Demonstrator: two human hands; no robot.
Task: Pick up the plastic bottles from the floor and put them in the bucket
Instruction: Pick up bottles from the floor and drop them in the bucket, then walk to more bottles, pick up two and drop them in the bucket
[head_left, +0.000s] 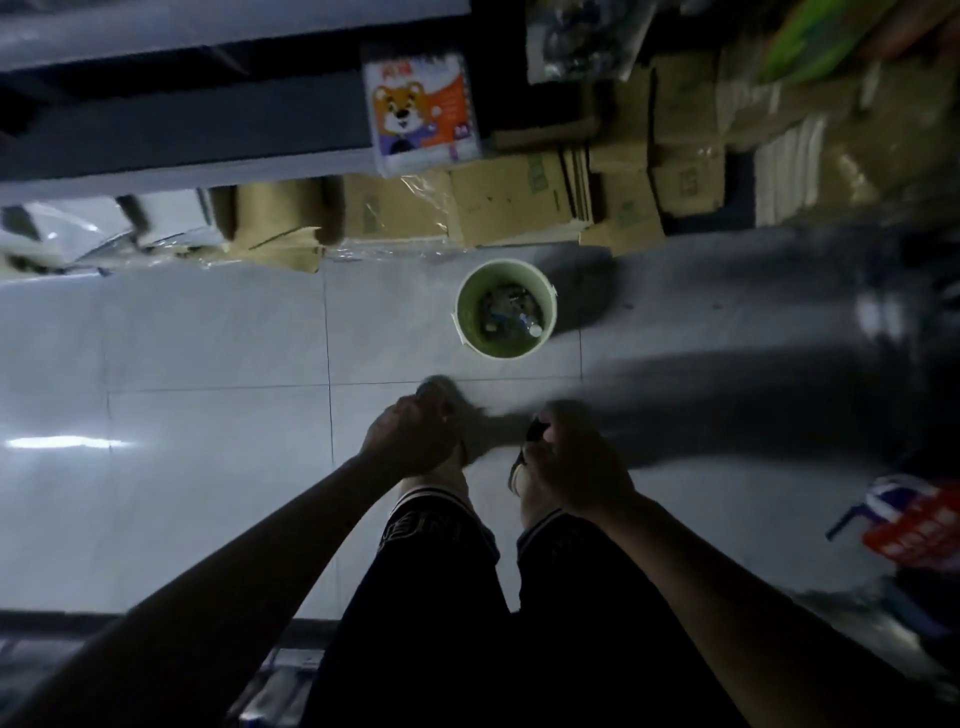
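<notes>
**Two hands lowered over a tiled floor, a green bucket just beyond them**

Seen from above, a person in dark shorts stands on a pale tiled floor (208, 338). Both bare arms reach down into the middle of the frame.

The left hand (402, 434) has its fingers curled round a blurred, clear object that looks like a plastic bottle (436, 389), poking out above the knuckles. The right hand (576, 467) is also curled, and something small and dark (535, 431) shows at its fingertips (too blurred to name, so whether it is truly held cannot be told).

Above the hands, a little right of centre, a light green bucket (470, 317) stands upright on the floor, apart from both hands. Plastic bottles (511, 312) lie at its bottom, one showing a white cap.

Flattened cardboard boxes (519, 202) line the upper middle of the frame, behind the bucket. A white package with a cartoon tiger (421, 109) stands at the upper centre. A red and blue item (914, 519) sits at the right edge.
</notes>
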